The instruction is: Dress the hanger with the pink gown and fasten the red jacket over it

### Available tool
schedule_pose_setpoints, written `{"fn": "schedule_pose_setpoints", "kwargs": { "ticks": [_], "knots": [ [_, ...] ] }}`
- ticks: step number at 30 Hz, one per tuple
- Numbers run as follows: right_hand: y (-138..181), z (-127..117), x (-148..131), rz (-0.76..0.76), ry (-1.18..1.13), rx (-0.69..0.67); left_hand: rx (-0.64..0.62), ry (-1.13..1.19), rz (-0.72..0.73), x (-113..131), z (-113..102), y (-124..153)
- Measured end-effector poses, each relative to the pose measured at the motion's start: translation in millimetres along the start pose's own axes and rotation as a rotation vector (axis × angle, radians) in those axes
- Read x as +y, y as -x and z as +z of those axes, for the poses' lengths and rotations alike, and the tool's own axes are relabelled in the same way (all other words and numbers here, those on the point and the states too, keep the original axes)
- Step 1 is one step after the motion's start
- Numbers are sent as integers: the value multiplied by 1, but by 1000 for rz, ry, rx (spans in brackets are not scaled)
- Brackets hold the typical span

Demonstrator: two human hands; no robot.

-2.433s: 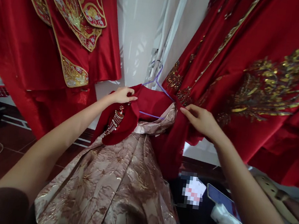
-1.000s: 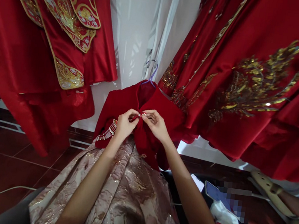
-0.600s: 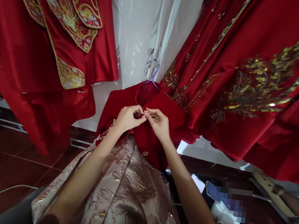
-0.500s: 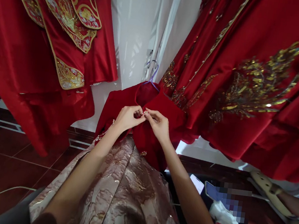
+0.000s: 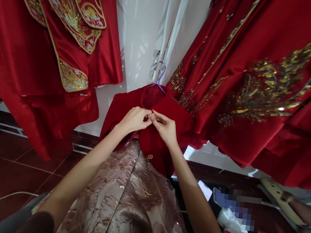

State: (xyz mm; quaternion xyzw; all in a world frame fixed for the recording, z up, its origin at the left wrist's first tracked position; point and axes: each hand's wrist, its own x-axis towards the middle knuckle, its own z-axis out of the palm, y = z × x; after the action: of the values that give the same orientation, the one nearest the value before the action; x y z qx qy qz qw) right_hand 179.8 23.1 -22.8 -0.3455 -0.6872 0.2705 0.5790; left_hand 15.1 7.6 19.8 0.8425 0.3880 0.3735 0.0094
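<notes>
Red jacket (image 5: 156, 141): collar (image 5: 160, 102) twd wall (image 5: 136, 45), long axis running back twd wearer
L hand (image 5: 135, 119): fingers pinching front edge
R hand (image 5: 167, 129): fingers pinching pearl btn (image 5: 153, 115)

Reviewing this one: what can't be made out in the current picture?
All in the head view:
Whether the beaded button is fastened: too small, partly covered by the left hand and right hand.
Lower part of the purple hanger: hidden inside the red jacket.
Hem of the brocade skirt: cut off by the bottom edge.
Much of the phone: behind pixelated blocks.
Top of the sequined red garment: cut off by the top edge.
</notes>
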Motion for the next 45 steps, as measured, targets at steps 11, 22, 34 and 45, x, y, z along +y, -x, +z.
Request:
{"fn": "schedule_pose_setpoints", "kwargs": {
  "ticks": [11, 22, 34, 45],
  "knots": [
    [51, 41, 15, -30, 135, 228, 301, 621, -313, -14, 58, 15],
    [53, -6, 19, 285, 107, 25, 88, 1083, -596, -19, 61, 37],
    [69, -15, -44, 212, 131, -229, -107, 1174, -577, -17, 33, 63],
    [81, -1, -69, 170, 330, -129, -381, 988, -300, -11, -9, 77]
  ]
}}
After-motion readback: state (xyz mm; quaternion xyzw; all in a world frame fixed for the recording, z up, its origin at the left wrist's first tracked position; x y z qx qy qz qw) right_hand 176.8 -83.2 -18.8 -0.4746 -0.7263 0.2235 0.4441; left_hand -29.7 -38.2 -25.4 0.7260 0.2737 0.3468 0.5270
